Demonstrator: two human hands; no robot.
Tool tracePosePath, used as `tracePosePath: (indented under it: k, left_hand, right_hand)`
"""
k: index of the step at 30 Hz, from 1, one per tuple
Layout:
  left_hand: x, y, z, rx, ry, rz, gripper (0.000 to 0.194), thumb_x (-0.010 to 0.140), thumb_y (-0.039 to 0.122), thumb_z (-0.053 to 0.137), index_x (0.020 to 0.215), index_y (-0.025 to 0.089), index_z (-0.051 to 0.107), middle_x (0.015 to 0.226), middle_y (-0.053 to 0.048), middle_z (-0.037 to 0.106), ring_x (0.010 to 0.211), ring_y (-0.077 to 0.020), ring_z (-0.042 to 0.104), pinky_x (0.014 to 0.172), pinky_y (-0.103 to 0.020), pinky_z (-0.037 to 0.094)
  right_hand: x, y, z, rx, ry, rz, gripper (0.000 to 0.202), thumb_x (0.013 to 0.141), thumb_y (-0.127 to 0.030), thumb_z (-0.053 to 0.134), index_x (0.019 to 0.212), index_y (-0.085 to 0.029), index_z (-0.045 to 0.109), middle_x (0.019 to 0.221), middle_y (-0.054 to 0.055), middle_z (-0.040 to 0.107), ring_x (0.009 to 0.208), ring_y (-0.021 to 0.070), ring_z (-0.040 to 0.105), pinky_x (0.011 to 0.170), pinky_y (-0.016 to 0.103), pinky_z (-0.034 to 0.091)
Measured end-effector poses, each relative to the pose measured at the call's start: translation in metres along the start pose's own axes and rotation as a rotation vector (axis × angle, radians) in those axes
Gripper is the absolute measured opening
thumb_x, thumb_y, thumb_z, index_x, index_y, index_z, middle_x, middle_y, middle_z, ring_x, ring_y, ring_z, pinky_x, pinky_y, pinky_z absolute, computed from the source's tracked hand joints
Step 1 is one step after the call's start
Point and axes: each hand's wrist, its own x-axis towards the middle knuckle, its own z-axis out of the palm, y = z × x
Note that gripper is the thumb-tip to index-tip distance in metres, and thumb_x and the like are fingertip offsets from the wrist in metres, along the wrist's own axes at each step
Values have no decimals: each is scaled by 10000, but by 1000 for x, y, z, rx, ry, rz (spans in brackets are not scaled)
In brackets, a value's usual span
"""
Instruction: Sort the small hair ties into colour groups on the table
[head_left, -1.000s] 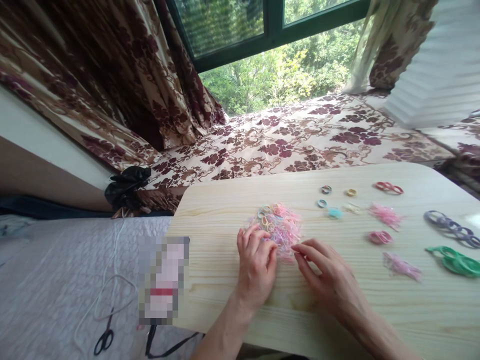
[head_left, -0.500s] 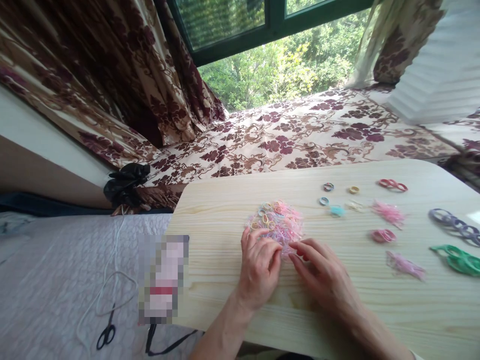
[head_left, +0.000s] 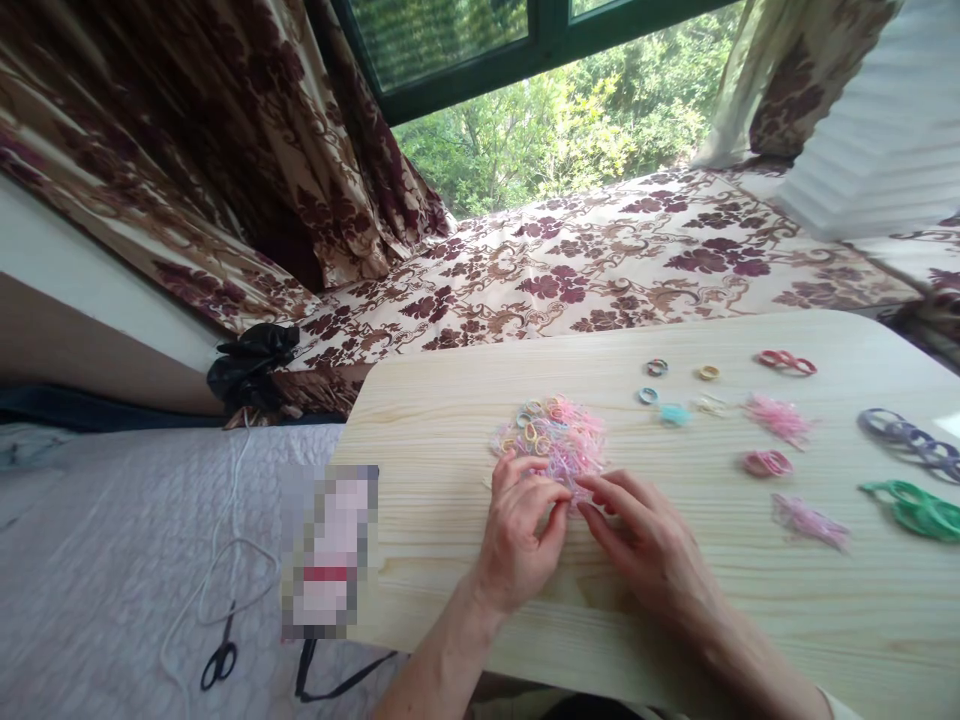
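A mixed pile of small pastel elastic bands (head_left: 559, 435) lies on the pale wooden table (head_left: 420, 440). Both hands are at the pile's near edge. My left hand (head_left: 523, 530) has thumb and forefinger pinched together at the bands; what they grip is too small to make out. Close beside it, my right hand (head_left: 637, 530) also has its thumb and forefinger drawn together at the pile, with whatever is between them hidden. To the right lie a pink band bunch (head_left: 780, 419), a pink hair-tie bundle (head_left: 768, 463) and a lilac band bunch (head_left: 810, 522).
Farther right are purple hair ties (head_left: 911, 443) and green hair ties (head_left: 919, 510). Red ties (head_left: 786, 362), a yellow tie (head_left: 708, 372) and turquoise bands (head_left: 674, 414) lie behind. Scissors (head_left: 219, 665) and a white cord (head_left: 238, 500) rest on the bedding at left.
My left hand has shifted slightly right, its fingertips nearer my right hand's. The right hand has barely moved. The view has shifted slightly.
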Motion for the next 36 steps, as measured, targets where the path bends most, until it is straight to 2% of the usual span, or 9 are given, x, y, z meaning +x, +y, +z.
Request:
tracePosePath:
  k: [5,11,21,31,36]
  left_hand:
    - [0,0,-1,-20,15,2,152,866,82,583,914,219,629,839,-9,727,1072,-219,627,1074,-480,413]
    - [2,0,-3,-24,71,-46,180,873,79,542,960,216,618,845,-21,722,1046,-215,636,1016,-444,473]
    - [1,0,-3,18,65,-32,168,814,121,607,957,208,629,906,-41,685,1106,-254,593,1069,-517,406]
    - [2,-6,0,94,144,-112,186,870,68,522,932,207,627,871,-36,669,1068,-229,585,1025,-474,447]
    - [-2,-11,2,117,142,-108,179,883,77,519,933,216,620,884,-25,682,1092,-227,569,1009,-458,454]
  right_hand:
    - [1,0,-1,26,1,-10,156,946,-265,536,973,-236,686,891,48,691,815,166,665,721,284,544]
    - [0,2,-1,70,-19,58,144,943,-267,539,940,-233,679,867,41,686,783,155,660,700,273,542]
    - [1,2,-1,230,2,169,166,934,-307,559,898,-218,695,814,37,674,688,136,642,610,247,527]
    - [2,4,-2,315,31,181,168,942,-280,546,856,-219,677,800,26,675,708,131,645,631,223,510]
    - [3,3,-3,353,33,209,206,957,-278,516,834,-209,666,764,24,655,682,126,628,612,223,500]
